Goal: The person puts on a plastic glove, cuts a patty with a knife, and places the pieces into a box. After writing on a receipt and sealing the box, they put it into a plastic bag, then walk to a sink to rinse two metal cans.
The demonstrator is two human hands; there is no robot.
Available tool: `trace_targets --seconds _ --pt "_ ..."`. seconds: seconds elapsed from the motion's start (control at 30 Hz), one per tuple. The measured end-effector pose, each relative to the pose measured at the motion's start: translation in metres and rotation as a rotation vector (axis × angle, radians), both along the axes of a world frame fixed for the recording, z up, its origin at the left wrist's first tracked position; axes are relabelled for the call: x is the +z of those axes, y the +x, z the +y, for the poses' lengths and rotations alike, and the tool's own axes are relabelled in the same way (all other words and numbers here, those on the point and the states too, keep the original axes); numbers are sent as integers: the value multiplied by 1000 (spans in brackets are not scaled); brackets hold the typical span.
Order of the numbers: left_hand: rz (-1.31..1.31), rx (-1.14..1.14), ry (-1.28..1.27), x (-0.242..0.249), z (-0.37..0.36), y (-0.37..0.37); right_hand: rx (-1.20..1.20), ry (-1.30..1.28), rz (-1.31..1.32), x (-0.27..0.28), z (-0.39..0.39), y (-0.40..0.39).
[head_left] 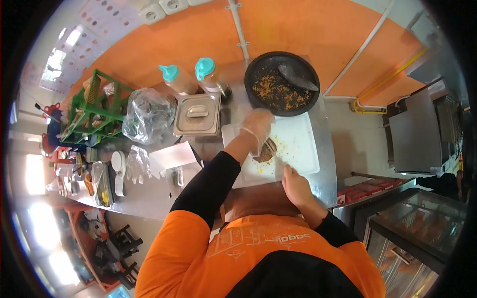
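A round brown patty (263,153) lies on a white cutting board (303,141) among scattered orange crumbs. My left hand (257,126), in a clear plastic glove, is curled at the patty's upper edge and grips it; its fingertips are partly hidden. Bare and closed, my right hand (296,185) is wrapped round the handle of a knife (278,158). The thin blade points up and left and reaches the patty. Just beyond the board stands a black bowl (256,107) with orange crumbs and a clear scoop (297,78) inside.
Left of the board is a lidded steel container (197,114), with two turquoise-capped bottles (205,69) behind. A clear plastic bag (148,116), a green rack (94,111), white paper (173,157) and a plastic glove (137,164) lie farther left. A glass display case (412,228) stands at right.
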State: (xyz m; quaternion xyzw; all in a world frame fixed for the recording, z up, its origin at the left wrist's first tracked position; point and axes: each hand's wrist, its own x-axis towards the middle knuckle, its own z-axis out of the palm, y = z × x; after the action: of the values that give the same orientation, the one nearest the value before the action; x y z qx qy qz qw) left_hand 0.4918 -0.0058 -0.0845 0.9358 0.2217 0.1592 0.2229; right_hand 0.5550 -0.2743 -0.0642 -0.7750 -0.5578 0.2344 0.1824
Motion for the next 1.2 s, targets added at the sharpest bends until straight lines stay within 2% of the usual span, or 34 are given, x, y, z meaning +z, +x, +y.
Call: trace_targets --seconds 0.03,0.13,0.23,0.33,0.43,0.57,0.63,0.77,0.83,0.97,1.03,1.2 --pt "-71 26 -14 5 -3 -2 -4 -19 27 10 2 -2" --pt "-3 86 4 12 -5 -5 6 -28 82 10 -1 -9" --pt "238 131 -21 1 -5 -5 23 -18 63 4 0 -11" --pt "198 133 -22 -10 -8 -12 31 -41 31 -1 -1 -14" --pt "-10 156 62 -25 -9 -15 29 -50 18 1 1 -15" --pt "-115 142 1 -56 -4 -22 49 -178 -108 6 12 -20" --pt "-133 171 -44 -57 -1 -21 18 -175 -64 -1 12 -23" --pt "36 187 49 -38 -7 -18 22 -61 41 -31 7 -13" --pt "133 173 56 -30 -6 -15 45 -72 51 -25 4 -10" --pt "33 204 10 -15 4 -11 51 54 32 -12 2 -3" --pt "-22 266 -39 0 1 -9 43 35 64 3 4 -7" --pt "61 310 30 1 -1 -17 57 -22 88 -5 0 -19"
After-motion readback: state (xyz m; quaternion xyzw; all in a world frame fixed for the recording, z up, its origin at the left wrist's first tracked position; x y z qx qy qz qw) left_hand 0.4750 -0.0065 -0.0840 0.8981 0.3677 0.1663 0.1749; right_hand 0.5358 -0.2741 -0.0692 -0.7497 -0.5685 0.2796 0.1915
